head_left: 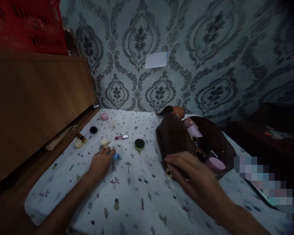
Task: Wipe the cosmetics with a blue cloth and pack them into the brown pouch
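Note:
My left hand [100, 163] is low over the patterned cloth, its fingers curled round a small blue object [116, 157]. Most of that object is hidden, so its kind does not show. Just beyond the fingertips sits a small cream-coloured lid or jar [104, 142]. My right hand [192, 171], slightly blurred, is closed at the near edge of a brown bag [173, 137], fingers and thumb close together on its rim. The bag lies open, with a pink round item [215, 164], a pale pink packet [194, 130] and slim dark items inside.
A dark-topped round jar [139, 144], a lip gloss tube [122, 137], a black round item [93, 130] and a pink one [104, 116] lie on the cloth [132, 202]. A wooden cabinet [39, 107] with a red basket [26, 29] borders the left; a patterned wall stands behind.

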A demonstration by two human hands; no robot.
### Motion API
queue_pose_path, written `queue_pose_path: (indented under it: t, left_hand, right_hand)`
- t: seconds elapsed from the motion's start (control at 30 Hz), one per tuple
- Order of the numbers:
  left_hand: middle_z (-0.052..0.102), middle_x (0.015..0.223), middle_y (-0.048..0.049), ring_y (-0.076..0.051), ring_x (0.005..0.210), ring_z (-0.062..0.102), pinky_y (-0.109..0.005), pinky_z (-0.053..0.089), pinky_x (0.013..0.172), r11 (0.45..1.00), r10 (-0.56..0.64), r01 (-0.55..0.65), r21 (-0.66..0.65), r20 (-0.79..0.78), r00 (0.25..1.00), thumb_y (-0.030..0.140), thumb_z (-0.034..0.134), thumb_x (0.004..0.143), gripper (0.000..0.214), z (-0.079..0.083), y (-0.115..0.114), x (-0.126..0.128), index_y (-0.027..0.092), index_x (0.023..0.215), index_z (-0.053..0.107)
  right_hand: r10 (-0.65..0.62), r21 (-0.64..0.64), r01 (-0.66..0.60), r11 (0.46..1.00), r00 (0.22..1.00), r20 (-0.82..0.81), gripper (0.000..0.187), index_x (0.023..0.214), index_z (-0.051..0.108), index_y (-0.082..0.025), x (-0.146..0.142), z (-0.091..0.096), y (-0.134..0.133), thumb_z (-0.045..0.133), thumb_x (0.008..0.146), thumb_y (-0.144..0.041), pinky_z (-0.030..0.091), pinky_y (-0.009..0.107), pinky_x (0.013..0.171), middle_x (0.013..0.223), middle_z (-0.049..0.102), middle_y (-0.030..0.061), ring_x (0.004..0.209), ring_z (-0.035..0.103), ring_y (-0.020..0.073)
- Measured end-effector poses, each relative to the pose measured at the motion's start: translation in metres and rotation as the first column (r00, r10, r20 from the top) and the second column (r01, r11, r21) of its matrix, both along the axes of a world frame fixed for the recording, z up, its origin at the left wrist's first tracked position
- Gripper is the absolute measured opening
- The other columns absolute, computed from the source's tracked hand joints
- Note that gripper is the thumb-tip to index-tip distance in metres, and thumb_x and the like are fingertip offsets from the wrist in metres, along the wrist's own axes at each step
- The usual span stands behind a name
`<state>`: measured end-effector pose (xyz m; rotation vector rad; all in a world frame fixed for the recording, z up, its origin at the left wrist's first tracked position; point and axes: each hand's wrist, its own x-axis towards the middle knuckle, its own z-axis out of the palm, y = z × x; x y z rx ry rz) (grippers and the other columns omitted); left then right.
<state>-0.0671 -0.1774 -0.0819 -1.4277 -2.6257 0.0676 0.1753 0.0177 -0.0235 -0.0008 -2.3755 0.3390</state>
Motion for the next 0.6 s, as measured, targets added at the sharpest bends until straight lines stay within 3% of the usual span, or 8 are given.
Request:
queue_pose_path:
  t: [0.1,0.3,0.43,0.53,0.6]
  left_hand:
    - [0.062,0.119,-0.0084,-0.025,0.112,0.057,-0.033,0.051,0.081,1.000,-0.022,0.022,-0.013,0.038,0.999,0.005,0.044,0.090,0.037,-0.002,0.007,-0.006,0.023,0.120,0.056]
    - [0.061,0.118,-0.0063,-0.022,0.112,0.056,-0.031,0.051,0.080,0.999,0.030,-0.031,0.019,0.066,0.997,0.026,0.049,0.095,0.026,0.015,0.023,-0.020,0.025,0.121,0.054]
    - [0.061,0.121,-0.0112,-0.026,0.115,0.054,-0.033,0.051,0.081,0.974,0.217,-0.216,0.069,-0.009,0.976,0.018,0.044,0.093,0.030,0.030,0.022,-0.052,0.021,0.120,0.055]
    - [0.059,0.123,-0.0227,-0.035,0.121,0.051,-0.041,0.051,0.082,0.907,0.414,-0.408,0.104,-0.049,0.909,0.011,0.038,0.090,0.037,0.035,0.008,-0.088,0.011,0.122,0.056]
    - [0.062,0.116,-0.0283,-0.038,0.112,0.057,-0.045,0.051,0.080,0.860,0.507,-0.503,0.088,-0.035,0.861,0.010,0.039,0.088,0.037,0.034,-0.004,-0.109,0.005,0.120,0.058]
  right_hand:
    - [0.140,-0.110,-0.126,0.986,0.981,0.132,0.017,0.098,0.063,-0.019,-0.022,-0.030,-0.015,0.047,0.093,-0.013,0.054,0.030,0.073,0.090,0.068,0.0083,0.085,0.065,0.0193]
    - [0.224,-0.400,-0.101,0.911,0.936,0.273,0.017,0.092,0.066,-0.019,-0.064,-0.064,-0.039,0.050,0.087,-0.012,0.053,0.029,0.070,0.088,0.068,0.0067,0.078,0.065,0.0187]
    - [0.252,-0.586,-0.072,0.807,0.939,0.232,0.017,0.088,0.068,-0.019,-0.084,-0.080,-0.049,0.051,0.087,-0.017,0.051,0.028,0.068,0.086,0.070,0.0058,0.073,0.065,0.0179]
    - [0.230,-0.659,-0.061,0.750,0.958,0.174,0.018,0.085,0.068,-0.018,-0.089,-0.095,-0.052,0.050,0.087,-0.020,0.049,0.028,0.067,0.081,0.071,0.0047,0.071,0.064,0.0180]
    - [0.224,-0.680,-0.058,0.731,0.962,0.158,0.018,0.085,0.069,-0.018,-0.089,-0.102,-0.053,0.051,0.086,-0.020,0.048,0.027,0.066,0.079,0.070,0.0042,0.071,0.064,0.0176]
